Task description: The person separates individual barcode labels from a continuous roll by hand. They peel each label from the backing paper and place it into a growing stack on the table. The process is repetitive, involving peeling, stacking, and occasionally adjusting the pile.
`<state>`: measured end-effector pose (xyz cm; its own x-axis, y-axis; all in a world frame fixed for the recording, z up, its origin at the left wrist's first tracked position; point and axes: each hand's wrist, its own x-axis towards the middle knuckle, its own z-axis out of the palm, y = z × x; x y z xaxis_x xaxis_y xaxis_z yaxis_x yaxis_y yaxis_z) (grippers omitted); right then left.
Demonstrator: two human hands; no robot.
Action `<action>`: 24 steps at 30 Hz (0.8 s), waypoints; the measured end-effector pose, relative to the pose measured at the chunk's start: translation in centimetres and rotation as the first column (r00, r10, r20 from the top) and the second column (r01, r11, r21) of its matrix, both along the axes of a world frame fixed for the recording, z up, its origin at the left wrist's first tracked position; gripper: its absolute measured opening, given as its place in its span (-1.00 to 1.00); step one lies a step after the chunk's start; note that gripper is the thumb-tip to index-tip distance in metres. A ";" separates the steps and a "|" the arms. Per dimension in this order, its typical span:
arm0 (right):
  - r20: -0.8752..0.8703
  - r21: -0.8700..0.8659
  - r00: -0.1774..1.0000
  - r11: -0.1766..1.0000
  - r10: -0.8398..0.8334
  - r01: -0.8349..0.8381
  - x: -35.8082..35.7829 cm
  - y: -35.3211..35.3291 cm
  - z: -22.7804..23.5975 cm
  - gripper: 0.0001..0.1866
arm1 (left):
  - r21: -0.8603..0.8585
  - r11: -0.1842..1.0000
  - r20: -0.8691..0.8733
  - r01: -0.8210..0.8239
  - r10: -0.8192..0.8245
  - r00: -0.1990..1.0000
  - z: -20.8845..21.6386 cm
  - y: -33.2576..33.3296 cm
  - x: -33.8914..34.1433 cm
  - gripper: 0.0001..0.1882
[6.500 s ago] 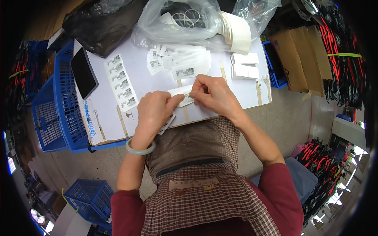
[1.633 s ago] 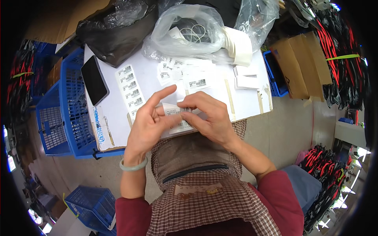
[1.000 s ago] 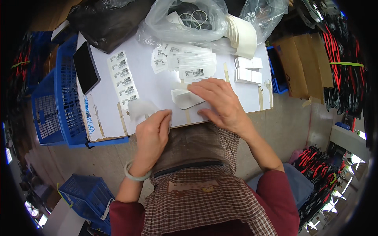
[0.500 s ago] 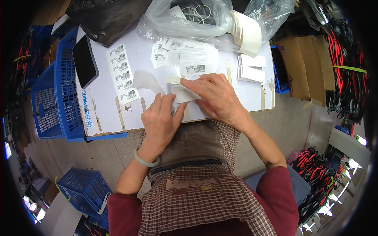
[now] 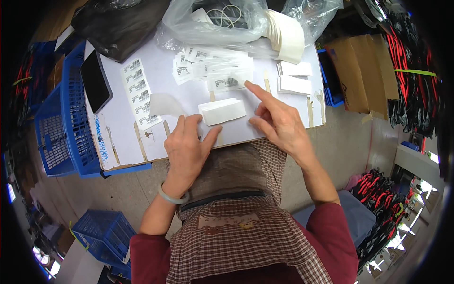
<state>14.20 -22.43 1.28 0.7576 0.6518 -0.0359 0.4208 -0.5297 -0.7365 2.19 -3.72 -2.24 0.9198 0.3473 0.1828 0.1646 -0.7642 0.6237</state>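
On the table (image 5: 163, 83), paper stack (image 5: 222, 111) before label pile (image 5: 222, 71), phone (image 5: 96, 81) far left (label strip (image 5: 140, 92) between), card stacks (image 5: 294, 85) right.

Wearing a smooth, pale grey-green bangle (image 5: 171, 199) just behind the left hand (image 5: 187, 146); maroon sleeves (image 5: 335, 232), well behind that and the right hand (image 5: 284, 124); a brown-and-white checked apron (image 5: 236, 251) with tan patch (image 5: 229, 221), dark band (image 5: 222, 199) and, nearer the hands, a plain brown panel (image 5: 229, 170).

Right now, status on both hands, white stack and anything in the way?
Right hand open, near barcode slips. Left hand beside the white stack, grip unclear. Stack uncovered between hands. Pale strip curls by left hand, off the stack.
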 end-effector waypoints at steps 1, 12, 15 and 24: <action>-0.069 -0.005 0.997 1.000 -0.029 0.029 -0.2 0.1 -0.1 -0.28 | -0.011 1.000 -0.002 -0.006 0.006 1.000 0.1 0.0 0.1 -0.60; -0.163 0.197 0.974 0.962 -0.159 0.190 -1.1 2.2 -1.1 -0.35 | 0.023 0.999 0.023 -0.023 0.023 0.999 -0.4 -0.2 0.2 -0.62; -0.184 0.143 0.966 0.967 -0.183 0.210 -0.7 1.7 -0.8 -0.31 | 0.009 1.000 0.022 -0.027 0.027 0.999 -0.4 -0.2 0.1 -0.62; 0.159 0.158 0.981 0.979 0.107 -0.132 -1.0 2.3 -1.6 -0.15 | 0.000 1.000 0.005 -0.007 0.007 1.000 -0.7 -0.2 0.1 -0.65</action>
